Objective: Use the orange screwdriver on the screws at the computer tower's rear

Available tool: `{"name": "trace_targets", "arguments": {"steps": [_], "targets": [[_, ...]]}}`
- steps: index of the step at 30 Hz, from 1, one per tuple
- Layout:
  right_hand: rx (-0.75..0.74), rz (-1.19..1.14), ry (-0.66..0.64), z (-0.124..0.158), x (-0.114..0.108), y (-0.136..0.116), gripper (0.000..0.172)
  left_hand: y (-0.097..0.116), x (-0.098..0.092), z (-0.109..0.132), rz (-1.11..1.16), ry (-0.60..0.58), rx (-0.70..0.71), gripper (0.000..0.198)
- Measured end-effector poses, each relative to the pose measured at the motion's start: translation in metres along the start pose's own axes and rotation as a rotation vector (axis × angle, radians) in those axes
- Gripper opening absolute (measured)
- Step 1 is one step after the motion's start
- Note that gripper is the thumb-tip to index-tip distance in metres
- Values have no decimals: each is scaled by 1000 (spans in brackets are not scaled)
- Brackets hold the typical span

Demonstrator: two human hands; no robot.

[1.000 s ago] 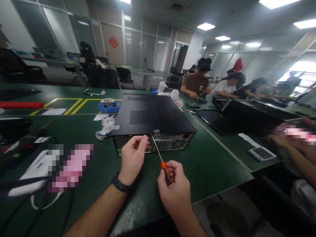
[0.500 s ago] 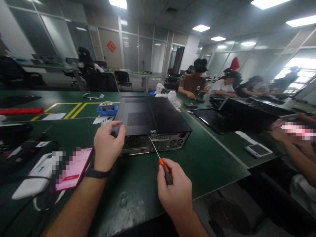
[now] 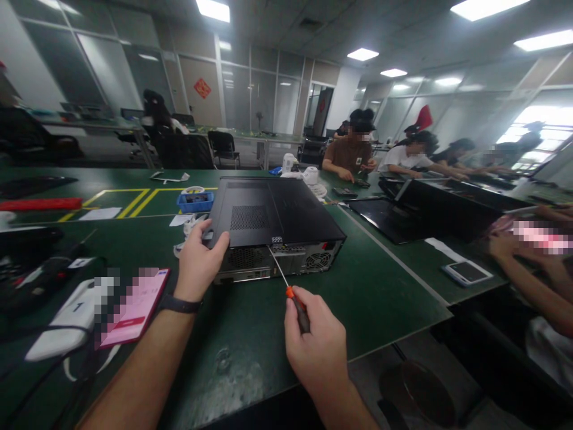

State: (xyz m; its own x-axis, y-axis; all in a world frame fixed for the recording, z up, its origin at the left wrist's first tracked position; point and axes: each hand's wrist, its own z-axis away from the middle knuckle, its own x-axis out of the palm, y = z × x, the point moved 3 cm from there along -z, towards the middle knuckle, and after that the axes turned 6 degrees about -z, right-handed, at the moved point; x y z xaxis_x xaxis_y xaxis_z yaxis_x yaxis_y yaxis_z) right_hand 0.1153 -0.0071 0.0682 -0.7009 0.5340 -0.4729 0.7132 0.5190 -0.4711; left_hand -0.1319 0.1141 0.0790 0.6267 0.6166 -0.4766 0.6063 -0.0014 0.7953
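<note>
The left hand (image 3: 198,266), fingers spread, rests at the corner of a black computer case (image 3: 304,209) on a green table (image 3: 380,310); the right hand (image 3: 319,337) pinches a screwdriver (image 3: 290,292) slanted to the case's near edge, where sideways pressure could make it slip.

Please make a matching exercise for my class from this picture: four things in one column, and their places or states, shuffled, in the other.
Things
1. Screwdriver
2. Tray
3. Phone
4. Left hand

Places or states
A. Beside the white device marked 1, with a pink screen
B. At the near left corner of the black computer case
C. In the right hand, its shaft pointing toward the case
D. Blue, with things inside it

Right pairs: 1-C, 2-D, 3-A, 4-B
</note>
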Motion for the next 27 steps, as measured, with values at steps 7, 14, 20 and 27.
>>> {"name": "trace_targets", "arguments": {"steps": [7, 14, 20, 27], "targets": [[205, -134, -39, -4, -1, 0, 17, -5, 2, 1, 52, 17, -27, 55], [66, -107, 36, -1, -10, -3, 16, -7, 4, 2, 69, 38, -36, 55], [29, -60, 91, -2, -8, -6, 14, -2, 2, 5, 76, 46, -48, 53], [0, -4, 135, 1, -9, -6, 13, -7, 4, 5, 80, 64, -48, 53]]}}
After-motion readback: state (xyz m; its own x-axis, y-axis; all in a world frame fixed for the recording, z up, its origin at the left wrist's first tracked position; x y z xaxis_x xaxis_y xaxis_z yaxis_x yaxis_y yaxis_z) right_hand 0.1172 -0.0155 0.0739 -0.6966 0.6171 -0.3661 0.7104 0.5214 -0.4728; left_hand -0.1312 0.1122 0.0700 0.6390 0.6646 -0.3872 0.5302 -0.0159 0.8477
